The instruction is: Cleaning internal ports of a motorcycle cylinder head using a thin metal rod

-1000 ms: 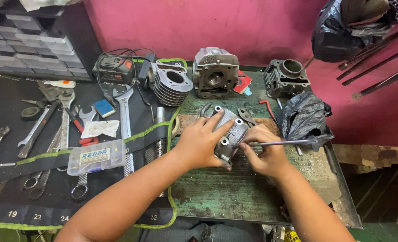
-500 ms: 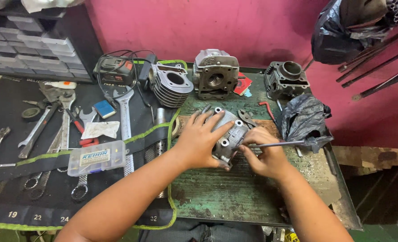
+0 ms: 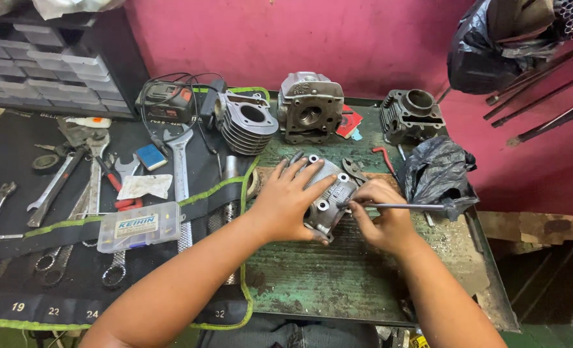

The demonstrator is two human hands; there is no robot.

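I see a clear plastic parts box on the black tool mat, lid shut w/ a label on top; contents too small to tell. A grey drawer cabinet stands at far left, drawers closed, so nothing of the insides shows. A black plastic bag sits crumpled at the bench's right; can't tell what's in it. Centre of the green metal bench lies the grey cylinder head, its long axis running diagonal from upper left to lower right, round bolt holes facing up. My left hand lies flat on top of it, fingers spread and pressing down. My right hand is just beside the head's right end, fingers curled and pinching a thin metal rod tool; the rod lies approx. horizontal, tip at the head, far end toward the bag. Behind, along the pink wall: a finned cylinder, a second cylinder head and another cylinder block, all well apart from my hands. Wrenches lie on the mat at left.
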